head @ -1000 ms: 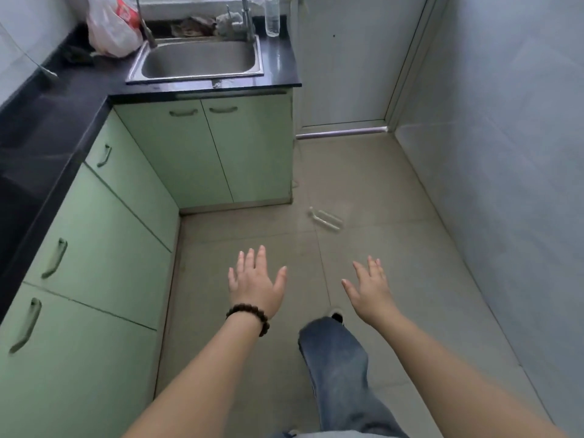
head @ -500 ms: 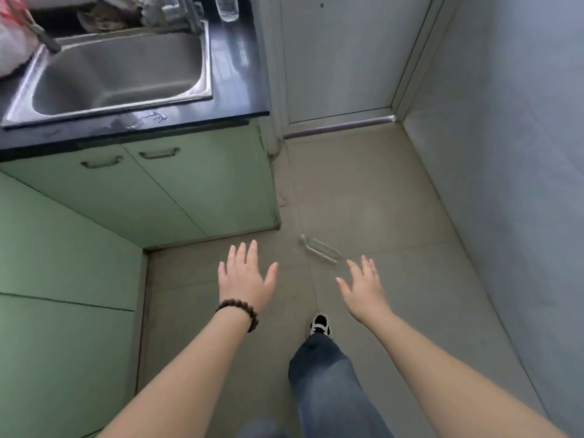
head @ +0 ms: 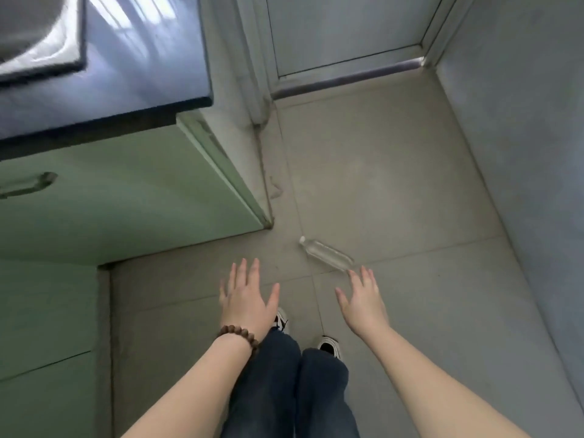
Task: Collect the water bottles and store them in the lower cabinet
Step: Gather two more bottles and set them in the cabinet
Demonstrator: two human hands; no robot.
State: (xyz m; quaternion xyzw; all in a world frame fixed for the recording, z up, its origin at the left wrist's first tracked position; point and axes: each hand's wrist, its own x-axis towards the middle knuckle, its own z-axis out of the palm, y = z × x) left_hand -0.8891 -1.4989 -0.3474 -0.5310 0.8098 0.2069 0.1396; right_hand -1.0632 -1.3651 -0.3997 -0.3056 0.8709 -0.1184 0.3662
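A clear plastic water bottle (head: 326, 254) lies on its side on the grey tiled floor, cap pointing toward the cabinet corner. My right hand (head: 363, 301) hovers just below it, fingers spread, fingertips close to the bottle's base but apart from it. My left hand (head: 248, 298), with a bead bracelet at the wrist, is open too, left of the bottle and holding nothing. The green lower cabinet (head: 126, 200) stands at the left with its doors closed.
A dark countertop (head: 132, 67) with a steel sink rim (head: 47, 55) overhangs the cabinet. A pale door and its threshold (head: 347, 74) close the far end, and a grey wall (head: 521, 153) runs along the right. My legs and shoes (head: 330, 344) are below the hands.
I have stepped forward and tilted down: the bottle is now right at my right fingertips. The sink and counter have slid up and left, and the bottle on the counter has left the view.
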